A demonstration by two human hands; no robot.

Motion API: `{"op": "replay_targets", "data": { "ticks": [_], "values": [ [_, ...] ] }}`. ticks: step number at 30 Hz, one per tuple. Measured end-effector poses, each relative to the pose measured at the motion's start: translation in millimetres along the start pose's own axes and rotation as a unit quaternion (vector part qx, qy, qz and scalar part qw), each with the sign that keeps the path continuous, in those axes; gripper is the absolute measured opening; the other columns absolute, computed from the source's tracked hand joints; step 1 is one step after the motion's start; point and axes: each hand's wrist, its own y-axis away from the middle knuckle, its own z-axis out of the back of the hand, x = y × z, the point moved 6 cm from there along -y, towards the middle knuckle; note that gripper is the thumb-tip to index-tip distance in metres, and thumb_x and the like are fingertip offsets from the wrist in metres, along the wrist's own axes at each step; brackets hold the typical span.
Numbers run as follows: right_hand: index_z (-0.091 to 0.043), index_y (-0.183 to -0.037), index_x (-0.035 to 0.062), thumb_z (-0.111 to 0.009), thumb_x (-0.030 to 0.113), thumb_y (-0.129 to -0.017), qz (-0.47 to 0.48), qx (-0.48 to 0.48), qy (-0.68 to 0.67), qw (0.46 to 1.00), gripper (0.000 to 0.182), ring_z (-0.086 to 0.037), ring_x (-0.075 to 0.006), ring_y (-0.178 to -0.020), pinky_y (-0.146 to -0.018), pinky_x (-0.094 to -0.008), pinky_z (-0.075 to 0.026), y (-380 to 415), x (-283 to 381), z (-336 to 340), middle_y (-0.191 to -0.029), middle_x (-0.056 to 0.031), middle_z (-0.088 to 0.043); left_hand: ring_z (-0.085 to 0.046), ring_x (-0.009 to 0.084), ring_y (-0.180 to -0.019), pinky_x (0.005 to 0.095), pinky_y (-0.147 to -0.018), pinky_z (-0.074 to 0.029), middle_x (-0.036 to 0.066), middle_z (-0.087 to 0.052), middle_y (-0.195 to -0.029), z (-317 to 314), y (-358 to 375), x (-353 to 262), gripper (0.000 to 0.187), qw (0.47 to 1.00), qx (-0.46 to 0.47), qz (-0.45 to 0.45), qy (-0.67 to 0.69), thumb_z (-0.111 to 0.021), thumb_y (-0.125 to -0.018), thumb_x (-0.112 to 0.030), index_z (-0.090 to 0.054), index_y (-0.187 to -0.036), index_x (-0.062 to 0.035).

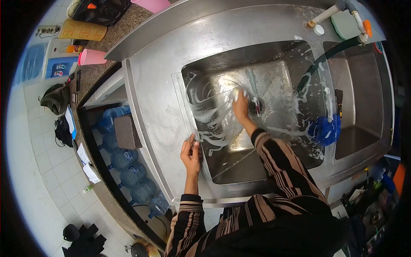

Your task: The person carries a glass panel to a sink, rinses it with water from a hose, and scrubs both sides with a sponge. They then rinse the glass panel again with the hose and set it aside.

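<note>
My right hand point(241, 107) is closed around a pale sponge point(236, 92), slightly blurred, above the steel sink basin point(244, 176). Soap suds point(205, 115) lie in curved streaks around it, seemingly on a clear panel point(231, 165) whose faint straight edges cross the basin. At the basin's left rim, my left hand point(191, 155) pinches what looks like the panel's edge between thumb and fingers. A small red and white item point(257, 108) lies by the drain, right of my right hand. How far the panel extends is hard to make out.
A dark green hose point(329, 53) hangs from the tap pipe point(327, 16) into the basin. Blue scrubbing mesh point(327, 130) lies on the divider beside a second basin point(357, 103). Left are large water bottles point(124, 159), a pink cup point(92, 57) and a granite counter point(92, 75).
</note>
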Motion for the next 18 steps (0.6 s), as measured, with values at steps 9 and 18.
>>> {"op": "replay_targets", "data": {
  "ticks": [9,18],
  "values": [
    [-0.040,-0.127,0.0148,-0.055,0.020,-0.075,0.239,0.092,-0.013,0.967,0.055,-0.031,-0.0394,-0.117,-0.094,-0.0487,-0.026,23.5,141.3,-10.1,-0.126,-0.0216,-0.035,-0.038,0.0026,-0.052,0.0169,-0.044,-0.030,-0.003,-0.041,-0.073,-2.6,-1.1,1.4,0.030,1.000,0.006,0.021,0.010,-0.054,-0.084,-0.010,-0.055,-0.112,0.0025],
    [-0.048,-0.117,0.0042,-0.057,-0.001,-0.068,0.046,-0.088,0.017,0.995,0.050,-0.042,-0.0367,-0.107,-0.087,-0.0402,-0.039,-35.1,-50.9,-3.5,-0.114,-0.0224,-0.042,-0.041,0.0035,-0.052,0.0171,-0.045,-0.033,-0.002,-0.042,-0.073,-1.7,0.2,3.4,0.029,1.000,0.003,0.031,-0.004,-0.053,-0.085,-0.011,-0.055,-0.111,0.0014]
  ]
}}
